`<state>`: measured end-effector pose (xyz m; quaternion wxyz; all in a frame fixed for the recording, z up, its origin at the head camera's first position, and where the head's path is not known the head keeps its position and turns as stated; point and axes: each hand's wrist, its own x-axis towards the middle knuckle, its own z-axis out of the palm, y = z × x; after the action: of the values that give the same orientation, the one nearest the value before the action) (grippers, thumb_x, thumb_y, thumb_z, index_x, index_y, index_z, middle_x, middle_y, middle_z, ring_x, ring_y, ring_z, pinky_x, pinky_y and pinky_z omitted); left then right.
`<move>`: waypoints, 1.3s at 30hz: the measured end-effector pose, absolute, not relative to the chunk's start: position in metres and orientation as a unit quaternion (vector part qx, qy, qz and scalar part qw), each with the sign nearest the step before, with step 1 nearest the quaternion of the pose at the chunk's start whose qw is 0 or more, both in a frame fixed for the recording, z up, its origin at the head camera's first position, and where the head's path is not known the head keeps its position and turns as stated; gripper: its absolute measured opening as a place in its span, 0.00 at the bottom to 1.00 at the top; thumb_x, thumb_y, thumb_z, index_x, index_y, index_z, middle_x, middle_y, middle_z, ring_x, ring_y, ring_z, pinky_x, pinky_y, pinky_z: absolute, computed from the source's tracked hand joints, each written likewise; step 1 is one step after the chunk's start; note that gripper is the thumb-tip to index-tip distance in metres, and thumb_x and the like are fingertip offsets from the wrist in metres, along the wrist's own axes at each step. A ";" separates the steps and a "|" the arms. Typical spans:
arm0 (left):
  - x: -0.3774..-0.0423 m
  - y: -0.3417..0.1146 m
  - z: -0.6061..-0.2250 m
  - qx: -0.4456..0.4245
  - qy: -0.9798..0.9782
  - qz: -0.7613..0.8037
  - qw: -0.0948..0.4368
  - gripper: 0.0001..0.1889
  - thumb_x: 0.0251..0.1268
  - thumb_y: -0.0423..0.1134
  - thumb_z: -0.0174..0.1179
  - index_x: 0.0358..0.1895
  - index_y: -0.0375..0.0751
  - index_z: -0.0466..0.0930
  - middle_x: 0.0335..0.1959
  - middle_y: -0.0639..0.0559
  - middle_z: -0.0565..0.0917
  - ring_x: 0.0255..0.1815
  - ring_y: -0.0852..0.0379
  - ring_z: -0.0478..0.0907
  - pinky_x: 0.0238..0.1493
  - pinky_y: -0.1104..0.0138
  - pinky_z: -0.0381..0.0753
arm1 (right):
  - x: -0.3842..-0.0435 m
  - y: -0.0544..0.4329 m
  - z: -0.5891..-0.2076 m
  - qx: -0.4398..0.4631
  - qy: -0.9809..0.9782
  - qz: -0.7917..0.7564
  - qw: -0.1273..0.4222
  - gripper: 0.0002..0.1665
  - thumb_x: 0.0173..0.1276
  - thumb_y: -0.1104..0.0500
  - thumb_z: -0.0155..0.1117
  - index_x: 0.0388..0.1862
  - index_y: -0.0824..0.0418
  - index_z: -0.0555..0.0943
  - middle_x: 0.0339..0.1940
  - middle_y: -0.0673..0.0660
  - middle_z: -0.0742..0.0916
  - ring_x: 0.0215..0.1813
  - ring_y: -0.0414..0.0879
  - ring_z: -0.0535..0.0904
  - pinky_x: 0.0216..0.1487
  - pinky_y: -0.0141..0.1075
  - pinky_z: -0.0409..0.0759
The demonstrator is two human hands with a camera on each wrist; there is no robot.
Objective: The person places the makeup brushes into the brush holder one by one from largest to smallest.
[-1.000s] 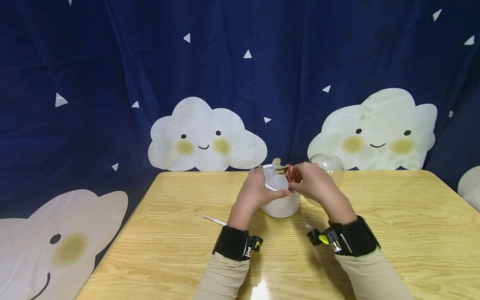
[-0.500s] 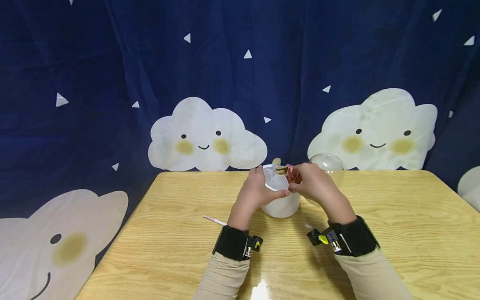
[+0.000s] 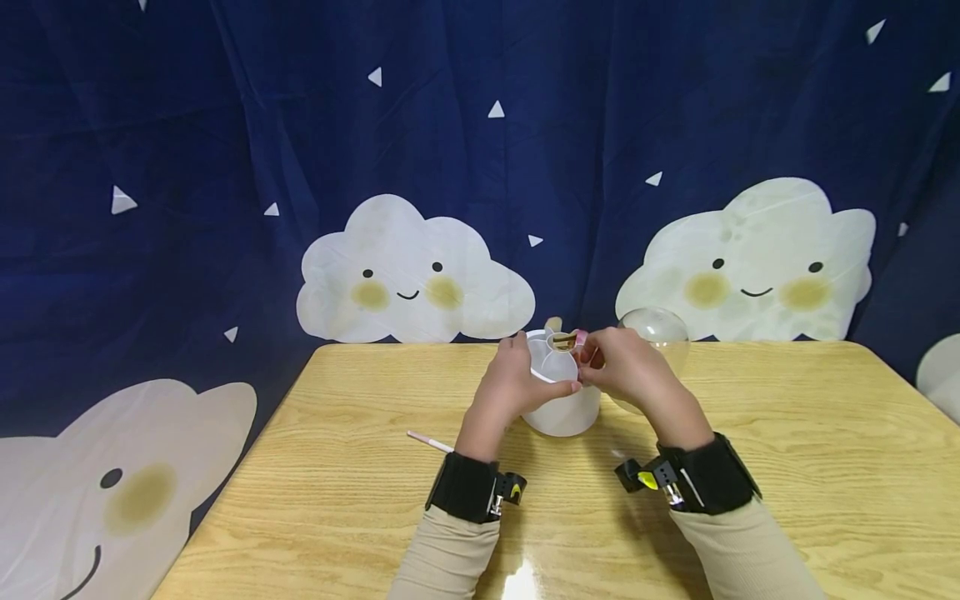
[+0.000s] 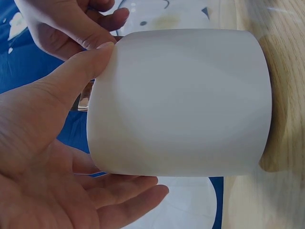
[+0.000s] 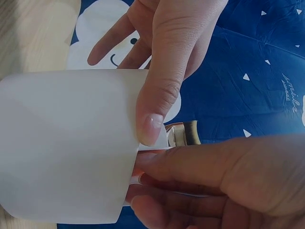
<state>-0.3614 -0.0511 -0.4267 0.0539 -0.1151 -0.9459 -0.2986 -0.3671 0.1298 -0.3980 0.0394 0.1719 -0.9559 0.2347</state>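
Observation:
A white round container (image 3: 562,415) with inner compartments stands on the table. My left hand (image 3: 510,379) grips it, thumb at the near rim and the other fingers around the far left side; the left wrist view shows its smooth wall (image 4: 183,102) between thumb and fingers. My right hand (image 3: 632,362) pinches a small reddish-pink thing (image 3: 581,337) at the right rim, mostly hidden by the fingers; I cannot tell its kind. A gold-coloured piece with a dark, bristle-like end (image 5: 191,132) sticks out of the container beside these fingers.
A clear dome-shaped cover (image 3: 654,325) stands behind my right hand. A thin pink-and-white stick (image 3: 429,440) lies on the wooden table (image 3: 352,500), left of my left wrist. Behind the table hangs a dark blue curtain (image 3: 450,150) with clouds. A beige tip (image 3: 552,322) shows behind the container.
The orange-red part at my right fingertips has slipped from sight, and a pink part shows there instead. Both hands and the container have stayed almost in place.

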 end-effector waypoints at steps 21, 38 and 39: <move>-0.356 -0.055 -0.418 -0.111 -0.951 -0.289 0.028 0.53 0.56 0.63 0.71 0.72 0.25 0.62 0.65 0.33 0.73 0.61 0.40 0.78 0.61 0.53 0.79 | -0.365 0.137 -0.391 0.176 -0.955 0.232 0.049 0.09 0.62 0.59 0.72 0.32 0.66 0.84 0.28 0.57 0.86 0.30 0.49 0.79 0.32 0.41 0.78; -0.354 -0.067 -0.411 -0.129 -0.944 -0.304 0.011 0.38 0.60 0.55 0.72 0.64 0.29 0.74 0.54 0.41 0.84 0.52 0.47 0.81 0.54 0.55 0.81 | -0.364 0.143 -0.388 0.162 -0.958 0.233 0.030 0.10 0.63 0.61 0.72 0.36 0.68 0.84 0.28 0.58 0.85 0.29 0.49 0.78 0.29 0.38 0.77; -0.354 -0.068 -0.410 -0.132 -0.943 -0.304 0.011 0.37 0.60 0.55 0.72 0.63 0.30 0.74 0.53 0.41 0.84 0.52 0.47 0.81 0.54 0.55 0.81 | -0.364 0.143 -0.388 0.160 -0.959 0.234 0.029 0.10 0.63 0.61 0.72 0.36 0.68 0.84 0.28 0.58 0.85 0.29 0.49 0.78 0.29 0.37 0.77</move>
<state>-0.3538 -0.0680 -0.4103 0.0106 -0.1321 -0.9433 -0.3043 -0.3644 0.1435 -0.3883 0.0285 0.1600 -0.9586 0.2337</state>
